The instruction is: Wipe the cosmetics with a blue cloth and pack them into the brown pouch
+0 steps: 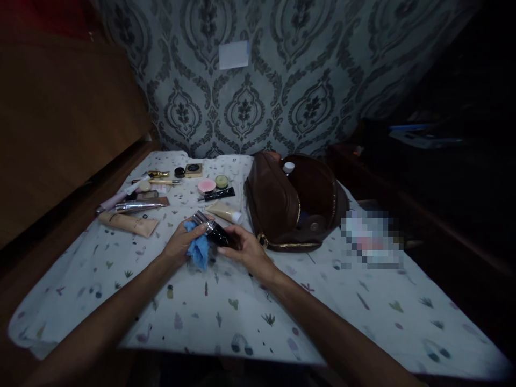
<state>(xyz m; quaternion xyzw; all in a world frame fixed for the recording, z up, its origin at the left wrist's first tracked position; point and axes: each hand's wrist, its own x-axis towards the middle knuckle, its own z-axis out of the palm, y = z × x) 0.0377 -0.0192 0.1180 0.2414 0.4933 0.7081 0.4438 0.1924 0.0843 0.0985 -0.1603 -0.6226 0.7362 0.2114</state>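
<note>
A dark glossy bottle with a silver cap (219,234) is held tilted between both hands above the table. My right hand (250,251) is closed around its dark lower body. My left hand (179,243) is closed on a crumpled blue cloth (198,253) and presses it near the silver cap end. Just beyond the hands lies a cream tube with a white cap (224,212). To the right stands a brown bag (269,207), unzipped, with a white-capped item (288,167) showing inside.
Left of the hands lie a beige tube (129,223), a silver tube (141,204) and several other cosmetics. A pink round compact (207,186), a green round pot (221,181) and a black tube (219,194) lie farther back. A patterned cloth (193,317) covers the table; a wooden cabinet (68,118) borders the left.
</note>
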